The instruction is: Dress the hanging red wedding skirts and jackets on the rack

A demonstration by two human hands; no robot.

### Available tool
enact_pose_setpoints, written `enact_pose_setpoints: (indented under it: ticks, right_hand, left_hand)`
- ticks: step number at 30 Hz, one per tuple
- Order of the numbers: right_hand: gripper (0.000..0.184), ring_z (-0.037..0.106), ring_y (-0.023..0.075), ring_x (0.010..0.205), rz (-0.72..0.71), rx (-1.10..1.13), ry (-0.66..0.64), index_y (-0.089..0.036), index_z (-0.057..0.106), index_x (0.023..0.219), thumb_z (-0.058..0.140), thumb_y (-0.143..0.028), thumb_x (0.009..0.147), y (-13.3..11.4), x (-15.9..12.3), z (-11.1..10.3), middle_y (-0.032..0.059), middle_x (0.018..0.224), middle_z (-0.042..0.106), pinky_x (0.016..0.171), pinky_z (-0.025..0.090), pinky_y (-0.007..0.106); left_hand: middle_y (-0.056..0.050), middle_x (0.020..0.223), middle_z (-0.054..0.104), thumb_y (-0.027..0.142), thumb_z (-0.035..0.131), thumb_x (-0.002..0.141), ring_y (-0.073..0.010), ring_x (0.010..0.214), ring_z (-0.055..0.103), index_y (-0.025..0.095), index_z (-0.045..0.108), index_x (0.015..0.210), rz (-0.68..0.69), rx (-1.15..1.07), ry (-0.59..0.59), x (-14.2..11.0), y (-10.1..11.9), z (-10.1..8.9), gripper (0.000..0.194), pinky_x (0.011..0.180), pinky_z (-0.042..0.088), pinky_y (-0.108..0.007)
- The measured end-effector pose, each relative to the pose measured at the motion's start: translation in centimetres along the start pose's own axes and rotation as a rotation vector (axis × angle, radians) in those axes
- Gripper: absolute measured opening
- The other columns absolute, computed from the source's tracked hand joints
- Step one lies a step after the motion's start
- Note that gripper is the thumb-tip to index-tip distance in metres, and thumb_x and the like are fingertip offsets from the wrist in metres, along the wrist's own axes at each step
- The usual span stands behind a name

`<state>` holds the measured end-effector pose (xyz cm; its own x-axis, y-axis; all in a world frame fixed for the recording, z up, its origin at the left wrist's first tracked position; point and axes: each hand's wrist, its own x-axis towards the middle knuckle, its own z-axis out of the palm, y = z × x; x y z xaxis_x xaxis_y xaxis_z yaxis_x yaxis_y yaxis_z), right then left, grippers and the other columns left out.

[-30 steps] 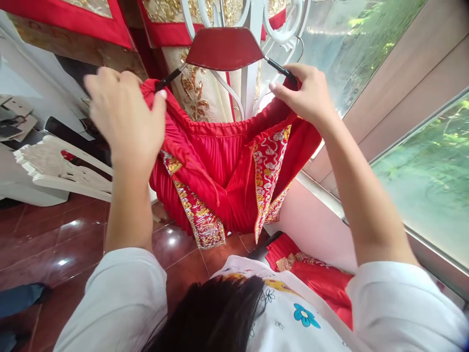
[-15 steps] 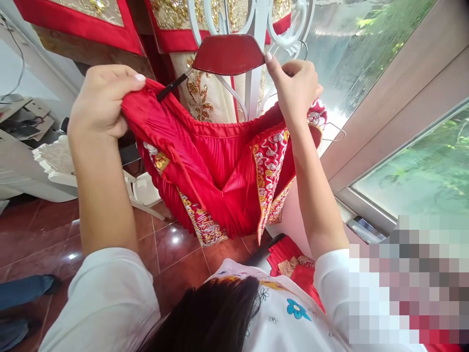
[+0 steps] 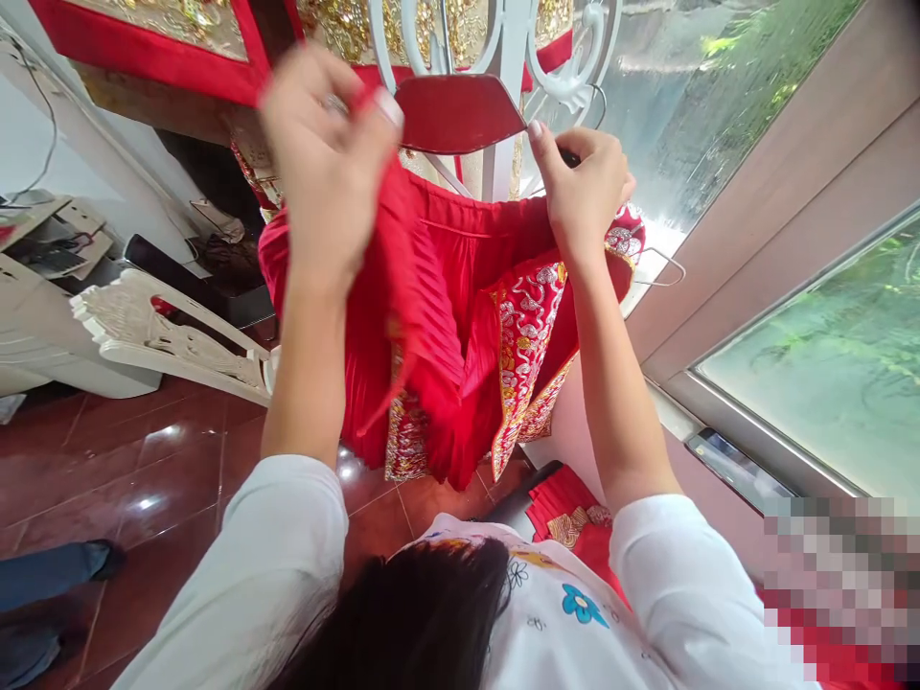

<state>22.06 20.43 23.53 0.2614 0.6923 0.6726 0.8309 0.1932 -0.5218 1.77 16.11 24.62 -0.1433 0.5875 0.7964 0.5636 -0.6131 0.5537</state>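
Note:
A red pleated garment [image 3: 449, 326] with a gathered waistband and silver-and-gold embroidered panels [image 3: 530, 335] hangs before me. My left hand [image 3: 323, 163], smeared by motion, is closed on its waistband, folding that side inward near the hanger's left end. My right hand [image 3: 584, 187] is closed at the other end of the clip hanger [image 3: 460, 115], which has a dark red plate across its middle. The thumb presses at the plate's right corner, and a black clip [image 3: 569, 158] shows between the fingers. The hanger's left clip is hidden behind my left hand.
A white scrolled metal rack [image 3: 509, 57] holds the hanger, with gold-sequined garments [image 3: 337, 38] behind. At the right is a window frame [image 3: 719, 240] with a phone [image 3: 740, 470] on its sill. A carved white chair [image 3: 172, 331] stands left; another person's leg [image 3: 54, 575] shows lower left.
My left hand has moved right and up, bringing the garment's left side inward over the waistband. My right hand stays at nearly the same place.

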Motion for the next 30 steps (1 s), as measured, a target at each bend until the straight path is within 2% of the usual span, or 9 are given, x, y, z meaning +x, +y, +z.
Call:
enact_pose_setpoints:
  ticks: [3, 6, 8, 12, 17, 21, 24, 26, 30]
  right_hand:
    - [0.026, 0.051, 0.0225, 0.103, -0.067, -0.061, 0.015, -0.032, 0.059, 0.107, 0.043, -0.043, 0.091, 1.3, -1.0, -0.4, 0.0005, 0.114, 0.059, 0.098, 0.040, 0.040]
    - [0.052, 0.040, 0.0225, 0.127, -0.025, -0.162, -0.048, -0.017, 0.036, 0.140, 0.040, -0.018, 0.088, 2.7, -1.9, -1.5, 0.0064, 0.145, 0.036, 0.108, 0.033, 0.037]
    - [0.052, 0.040, 0.0247, 0.129, 0.010, -0.221, -0.129, -0.013, 0.035, 0.140, 0.029, -0.009, 0.089, 3.2, -2.2, -2.3, 0.0116, 0.141, 0.040, 0.107, 0.033, 0.040]
    - [0.046, 0.055, 0.0297, 0.104, 0.070, -0.289, -0.089, -0.011, 0.058, 0.114, 0.018, -0.006, 0.091, 1.7, -2.8, -3.1, 0.0160, 0.110, 0.060, 0.091, 0.041, 0.047]
    - [0.057, 0.029, 0.0283, 0.137, 0.147, -0.161, -0.020, -0.001, 0.033, 0.140, 0.008, 0.000, 0.089, -0.4, -5.2, -1.2, 0.0208, 0.147, 0.029, 0.102, 0.037, 0.044]
    - [0.059, 0.026, 0.0304, 0.138, 0.102, -0.081, 0.009, -0.017, 0.025, 0.147, 0.014, -0.008, 0.090, 0.9, -6.0, 0.0, 0.0155, 0.144, 0.033, 0.100, 0.038, 0.052]
    - [0.063, 0.022, 0.0283, 0.140, 0.043, -0.103, 0.012, -0.024, 0.018, 0.149, 0.015, -0.011, 0.088, 1.8, -6.6, 0.1, 0.0114, 0.145, 0.031, 0.103, 0.035, 0.055]
    - [0.065, 0.012, 0.0279, 0.142, 0.057, -0.107, 0.044, -0.026, 0.014, 0.150, 0.018, -0.013, 0.087, 1.7, -7.6, 0.3, 0.0097, 0.148, 0.025, 0.105, 0.031, 0.057]
    - [0.072, 0.011, 0.0353, 0.141, 0.198, -0.036, 0.063, -0.021, 0.005, 0.150, 0.034, -0.023, 0.084, 1.3, -9.9, 1.9, 0.0147, 0.150, 0.011, 0.100, 0.031, 0.062]
  left_hand:
    - [0.006, 0.057, 0.035, 0.000, 0.061, 0.071, -0.0065, 0.049, 0.035, 0.017, 0.046, 0.074, 0.025, 0.195, -0.020, -3.6, -0.1, 1.5, 0.023, 0.055, 0.034, -0.022]
    - [0.005, 0.061, 0.038, 0.003, 0.059, 0.070, -0.0106, 0.054, 0.043, 0.020, 0.045, 0.081, -0.036, 0.372, 0.096, -6.5, -1.2, 1.6, 0.025, 0.061, 0.037, -0.025]
    - [0.004, 0.060, 0.038, 0.006, 0.059, 0.070, -0.0128, 0.058, 0.047, 0.020, 0.043, 0.077, -0.055, 0.420, 0.117, -7.1, -2.0, 1.2, 0.022, 0.065, 0.040, -0.027]
    - [0.004, 0.056, 0.030, 0.009, 0.054, 0.073, -0.0118, 0.055, 0.044, 0.019, 0.032, 0.062, 0.013, 0.361, -0.070, -6.1, -2.5, 1.1, 0.027, 0.064, 0.039, -0.027]
    - [0.004, 0.053, 0.024, 0.009, 0.051, 0.071, -0.0114, 0.052, 0.042, 0.020, 0.027, 0.058, 0.025, 0.337, -0.151, -5.2, -2.2, 2.7, 0.030, 0.067, 0.041, -0.028]
    - [0.002, 0.058, 0.033, 0.015, 0.051, 0.075, -0.0146, 0.062, 0.051, 0.020, 0.038, 0.063, -0.047, 0.315, -0.120, -6.7, -2.9, 3.4, 0.019, 0.073, 0.046, -0.031]
    - [-0.003, 0.074, 0.049, 0.025, 0.050, 0.082, -0.0186, 0.080, 0.058, 0.020, 0.048, 0.080, -0.113, 0.286, 0.025, -9.3, -3.2, 4.4, 0.005, 0.082, 0.049, -0.035]
    - [-0.010, 0.101, 0.054, 0.035, 0.056, 0.081, -0.0245, 0.105, 0.055, 0.020, 0.048, 0.102, -0.126, 0.296, 0.160, -11.6, -3.2, 5.5, 0.027, 0.096, 0.045, -0.042]
    - [-0.024, 0.140, 0.027, 0.051, 0.074, 0.064, -0.0353, 0.139, 0.021, 0.017, 0.031, 0.128, -0.063, 0.353, 0.209, -15.6, -3.7, 7.6, 0.084, 0.117, 0.020, -0.054]
